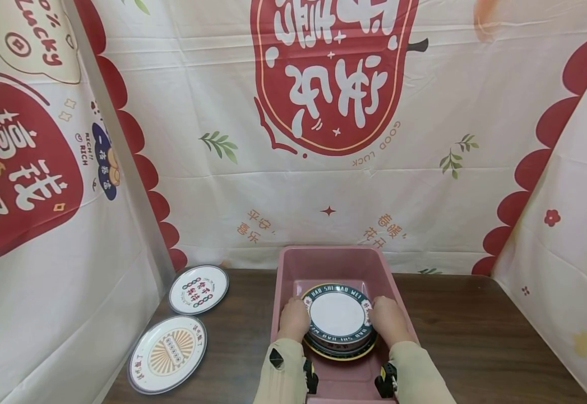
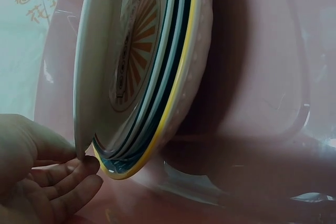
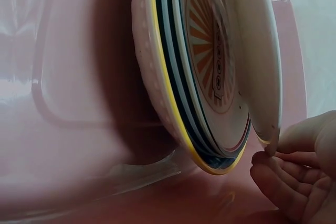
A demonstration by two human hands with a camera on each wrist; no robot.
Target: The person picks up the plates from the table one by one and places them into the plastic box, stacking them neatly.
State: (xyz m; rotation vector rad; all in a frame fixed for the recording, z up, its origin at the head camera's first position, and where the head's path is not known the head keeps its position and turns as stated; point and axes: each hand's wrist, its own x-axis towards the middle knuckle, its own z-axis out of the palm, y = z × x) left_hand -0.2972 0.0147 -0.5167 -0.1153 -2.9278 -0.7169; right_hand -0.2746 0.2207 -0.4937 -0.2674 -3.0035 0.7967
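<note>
A white plate with a dark green lettered rim (image 1: 337, 314) is held level over the pink bin by both hands. My left hand (image 1: 294, 318) pinches its left edge between thumb and fingers, and my right hand (image 1: 388, 318) pinches the right edge. Under it lies a stack of plates (image 2: 173, 56), apart from the held plate in both wrist views. The stack's top plate (image 3: 207, 45) shows an orange sunburst; a yellow-rimmed plate (image 1: 341, 357) is at the bottom. Most of the stack is hidden from the head view.
The pink bin (image 1: 394, 280) stands on a dark wooden table (image 1: 454, 331), against a printed cloth backdrop (image 1: 283, 196). To the bin's left lie two plates, one with red lettering (image 1: 199, 289) and one with a sunburst (image 1: 167, 354). Cloth walls rise on both sides.
</note>
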